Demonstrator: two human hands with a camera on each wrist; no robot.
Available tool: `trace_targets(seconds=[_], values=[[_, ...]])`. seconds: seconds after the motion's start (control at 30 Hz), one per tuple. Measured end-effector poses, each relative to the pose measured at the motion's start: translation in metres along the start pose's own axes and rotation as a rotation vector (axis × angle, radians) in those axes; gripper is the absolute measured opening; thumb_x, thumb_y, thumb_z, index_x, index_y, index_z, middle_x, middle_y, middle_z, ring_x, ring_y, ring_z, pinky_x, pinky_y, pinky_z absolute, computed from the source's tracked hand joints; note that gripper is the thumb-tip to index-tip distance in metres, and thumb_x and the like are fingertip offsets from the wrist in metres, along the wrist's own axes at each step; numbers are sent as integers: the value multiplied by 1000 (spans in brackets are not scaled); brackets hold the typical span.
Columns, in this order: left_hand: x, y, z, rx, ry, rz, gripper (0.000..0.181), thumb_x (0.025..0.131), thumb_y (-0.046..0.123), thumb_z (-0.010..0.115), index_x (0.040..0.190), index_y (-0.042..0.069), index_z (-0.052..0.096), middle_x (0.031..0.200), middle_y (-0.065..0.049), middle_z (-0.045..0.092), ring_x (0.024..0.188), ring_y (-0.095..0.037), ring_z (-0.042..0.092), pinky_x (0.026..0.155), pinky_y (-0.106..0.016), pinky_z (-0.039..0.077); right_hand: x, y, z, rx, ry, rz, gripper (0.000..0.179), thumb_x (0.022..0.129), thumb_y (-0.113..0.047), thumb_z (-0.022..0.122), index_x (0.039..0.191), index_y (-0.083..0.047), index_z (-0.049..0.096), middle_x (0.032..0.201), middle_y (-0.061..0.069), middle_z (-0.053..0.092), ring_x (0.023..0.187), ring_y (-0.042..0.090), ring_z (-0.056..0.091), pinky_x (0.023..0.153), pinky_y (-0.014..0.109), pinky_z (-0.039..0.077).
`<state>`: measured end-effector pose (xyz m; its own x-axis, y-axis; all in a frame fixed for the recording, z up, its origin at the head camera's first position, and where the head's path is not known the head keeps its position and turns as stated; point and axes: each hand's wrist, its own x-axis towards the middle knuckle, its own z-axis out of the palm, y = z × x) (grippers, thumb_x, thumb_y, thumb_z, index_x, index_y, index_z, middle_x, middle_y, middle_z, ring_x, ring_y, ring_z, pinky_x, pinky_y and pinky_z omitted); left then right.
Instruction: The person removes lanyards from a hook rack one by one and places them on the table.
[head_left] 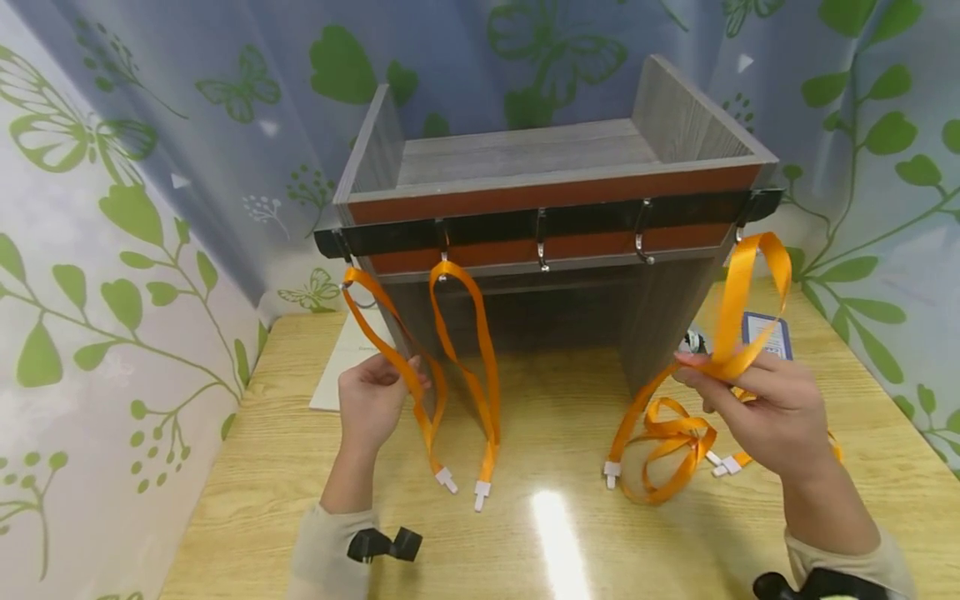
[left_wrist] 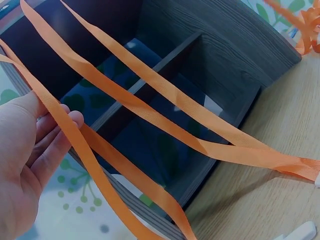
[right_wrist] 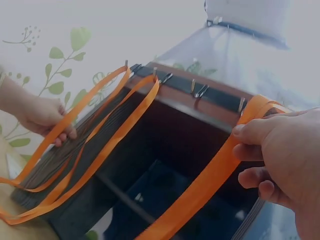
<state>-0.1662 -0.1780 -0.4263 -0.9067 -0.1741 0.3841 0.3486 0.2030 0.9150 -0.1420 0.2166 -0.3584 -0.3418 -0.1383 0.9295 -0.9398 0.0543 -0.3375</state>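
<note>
An orange lanyard (head_left: 375, 328) hangs from the leftmost hook of the black hook rail (head_left: 491, 226), with a white clip at its lower end. My left hand (head_left: 372, 396) is beside this lanyard, its loosely bent fingers (left_wrist: 55, 137) behind one strap and seeming to touch it. Another lanyard (head_left: 489, 367) hangs from the second hook. My right hand (head_left: 776, 408) pinches a third lanyard (head_left: 731, 308) between thumb and fingers. That lanyard's loop stands up by the rightmost hook; whether it is on the hook, I cannot tell. Its white clip (head_left: 612, 473) hangs down.
The rail runs along the front of a grey wooden shelf unit (head_left: 525, 158). Two middle hooks (head_left: 543, 254) carry nothing. More orange lanyard (head_left: 675, 433) lies coiled on the table (head_left: 480, 550). A blue-edged card (head_left: 767, 333) lies behind my right hand, and a white booklet (head_left: 333, 367) at left.
</note>
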Motion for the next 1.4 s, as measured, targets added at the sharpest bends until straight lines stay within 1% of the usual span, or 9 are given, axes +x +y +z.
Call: trace_targets(seconds=[0.07,0.3,0.43,0.57,0.77,0.9,1.1,1.27,1.4], values=[[0,0,0,0,5,-4,12,88,3,75,85,-8,73,69,-21,71,57,-8,70,56,-25,60,6,-2,0,-24,35,-26,29,85,-10,80,82,18,71,82,11,76,55,4,51,52,8,38],[0,-1,-1,9,4,-1,12,88,3,75,85,-8,73,69,-22,71,57,-9,71,57,-26,61,30,-13,-7,-87,53,-30,33,85,-13,81,81,18,71,88,13,78,55,1,56,61,4,47],[0,0,0,16,10,-31,11,88,2,74,86,-8,73,70,-23,72,57,-6,70,58,-24,60,45,-18,-10,-142,57,-41,32,85,-13,80,80,17,72,74,11,74,56,1,54,63,5,46],[0,-1,1,37,18,-32,8,87,-2,73,83,-9,72,71,-26,71,57,-2,68,55,-21,58,47,-20,-12,-146,36,-10,32,85,-13,81,78,16,72,73,7,75,56,-1,55,62,5,46],[0,-1,1,36,14,-25,9,88,-3,72,81,-9,72,69,-25,70,56,-2,68,55,-20,58,25,-10,-17,-204,-55,117,41,86,-29,79,76,10,74,57,-6,63,58,-5,55,58,5,41],[1,-1,0,9,6,-28,11,88,2,74,84,-8,73,68,-21,71,56,-8,70,58,-26,61,4,1,-22,-248,-148,198,40,89,-33,75,80,7,76,58,-7,63,58,-5,51,52,9,40],[0,-1,0,-19,-2,-5,12,87,3,75,84,-8,73,67,-15,72,57,-10,71,57,-27,61,-25,11,-20,-168,-253,267,18,83,-2,79,69,-10,72,67,-6,68,60,-2,50,48,15,38],[0,-1,0,-32,5,6,10,87,1,74,84,-8,73,65,-10,73,56,-10,71,56,-26,61,-49,20,-14,-145,-384,341,40,69,15,80,70,-23,68,65,-11,64,54,-5,43,44,12,34],[0,-3,1,-44,6,0,10,87,1,74,83,-8,73,65,-4,73,56,-10,71,56,-26,61,-68,25,-10,-169,-472,439,49,72,13,80,66,-29,56,59,-16,41,55,-5,36,46,12,32]])
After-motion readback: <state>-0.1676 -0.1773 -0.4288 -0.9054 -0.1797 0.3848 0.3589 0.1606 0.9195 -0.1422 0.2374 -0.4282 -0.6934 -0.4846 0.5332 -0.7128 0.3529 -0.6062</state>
